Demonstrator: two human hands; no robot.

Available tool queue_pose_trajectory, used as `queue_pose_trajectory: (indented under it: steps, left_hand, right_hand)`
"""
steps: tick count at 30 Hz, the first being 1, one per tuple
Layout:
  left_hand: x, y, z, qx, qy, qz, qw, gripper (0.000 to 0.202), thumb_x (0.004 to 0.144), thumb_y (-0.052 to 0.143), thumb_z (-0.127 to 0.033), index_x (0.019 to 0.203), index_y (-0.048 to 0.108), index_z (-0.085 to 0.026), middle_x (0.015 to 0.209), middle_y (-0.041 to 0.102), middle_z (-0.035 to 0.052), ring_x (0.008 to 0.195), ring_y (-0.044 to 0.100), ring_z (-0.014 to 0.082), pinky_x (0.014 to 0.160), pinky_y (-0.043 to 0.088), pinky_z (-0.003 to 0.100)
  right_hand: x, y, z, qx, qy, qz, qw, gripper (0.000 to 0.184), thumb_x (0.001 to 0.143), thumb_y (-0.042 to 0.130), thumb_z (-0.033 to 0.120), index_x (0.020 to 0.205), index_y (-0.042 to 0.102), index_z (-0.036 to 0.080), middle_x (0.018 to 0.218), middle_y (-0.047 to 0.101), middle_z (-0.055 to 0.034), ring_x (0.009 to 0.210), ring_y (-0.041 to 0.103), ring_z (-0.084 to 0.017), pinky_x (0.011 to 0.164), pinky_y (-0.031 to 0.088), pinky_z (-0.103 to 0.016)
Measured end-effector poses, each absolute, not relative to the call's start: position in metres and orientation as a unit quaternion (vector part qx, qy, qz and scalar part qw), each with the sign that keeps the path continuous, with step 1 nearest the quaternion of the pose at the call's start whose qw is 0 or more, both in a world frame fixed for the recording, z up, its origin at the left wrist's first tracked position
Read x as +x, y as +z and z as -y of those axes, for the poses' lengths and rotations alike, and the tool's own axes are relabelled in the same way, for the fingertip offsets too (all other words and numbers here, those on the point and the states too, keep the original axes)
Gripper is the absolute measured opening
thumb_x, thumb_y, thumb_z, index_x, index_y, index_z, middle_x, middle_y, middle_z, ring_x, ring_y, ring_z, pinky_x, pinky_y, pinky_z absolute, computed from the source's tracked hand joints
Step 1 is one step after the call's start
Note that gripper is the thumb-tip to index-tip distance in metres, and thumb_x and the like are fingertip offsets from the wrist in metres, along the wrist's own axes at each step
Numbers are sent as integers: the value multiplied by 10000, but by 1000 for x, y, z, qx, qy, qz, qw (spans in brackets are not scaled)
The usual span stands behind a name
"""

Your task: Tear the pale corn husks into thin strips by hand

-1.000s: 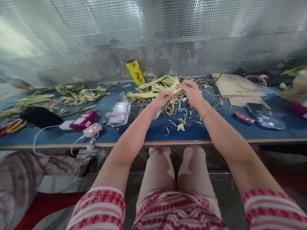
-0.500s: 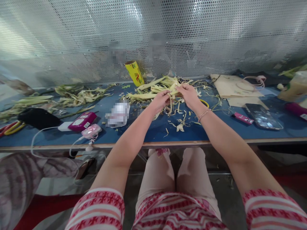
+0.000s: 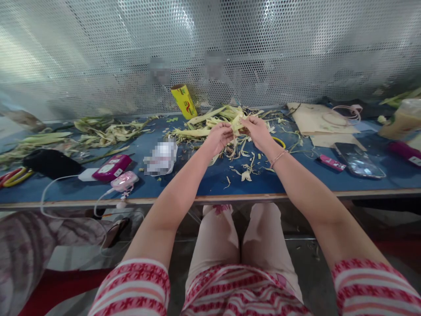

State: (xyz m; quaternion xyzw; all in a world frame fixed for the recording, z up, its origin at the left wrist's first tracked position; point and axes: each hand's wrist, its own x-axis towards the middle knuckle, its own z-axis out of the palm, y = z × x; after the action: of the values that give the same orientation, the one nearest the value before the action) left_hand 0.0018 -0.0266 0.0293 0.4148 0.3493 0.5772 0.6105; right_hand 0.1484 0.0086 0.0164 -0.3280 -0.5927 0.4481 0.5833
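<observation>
Between my two hands is a pale yellow-green leaf piece (image 3: pixel 237 124), spread out and pinched at its two sides. My left hand (image 3: pixel 218 138) has thumb and fingers closed on its left edge. On the other side my right hand (image 3: pixel 258 131) pinches the same piece, palm turned inward. Just behind and to the left lies a heap of pale plant stalks and leaves (image 3: pixel 194 131), partly hidden by my hands. Below my fingers, thin peeled shreds (image 3: pixel 246 175) are scattered over the blue tabletop (image 3: pixel 210 184).
A yellow tube (image 3: pixel 184 102) leans against the perforated metal panel (image 3: pixel 256 57). More leaves (image 3: pixel 112 131) lie left. A purple device (image 3: pixel 112 167), a pink case (image 3: pixel 124 181) and cables sit front left. At right are brown paper (image 3: pixel 317 119), a phone (image 3: pixel 359 160) and a drink cup (image 3: pixel 403 118).
The leaf piece between my hands now shows broader and more spread than the narrow strip before. My left fingers have loosened and turned slightly; both hands stay at the same spot.
</observation>
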Motion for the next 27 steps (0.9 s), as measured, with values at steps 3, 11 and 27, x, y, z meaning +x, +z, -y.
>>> queue_pose_trajectory:
  steps: [3, 11, 27]
  left_hand:
    - [2, 28, 26, 427, 584, -339, 602, 152, 815, 555, -24, 766, 528, -165, 646, 620, -20, 590, 615, 68, 739, 554, 222]
    - [6, 28, 26, 420, 617, -359, 560, 148, 876, 589, -93, 747, 561, -161, 676, 624, -15, 669, 639, 83, 845, 551, 259]
    - [5, 19, 20, 455, 651, -389, 467, 243, 962, 566, -278, 766, 442, -206, 709, 526, -31, 713, 614, 93, 773, 518, 238]
  right_hand:
    - [147, 18, -6, -324, 456, 584, 588, 487, 769, 792, 474, 599, 419, 211, 575, 409, 57, 612, 473, -94, 601, 424, -238]
    - [145, 18, -2, -348, 405, 601, 594, 458, 785, 773, 519, 612, 482, 210, 575, 387, 52, 563, 368, -87, 533, 349, -217]
    - [147, 15, -9, -392, 546, 477, 566, 507, 814, 615, 723, 782, 534, 224, 683, 537, 8, 621, 516, -123, 559, 434, -245]
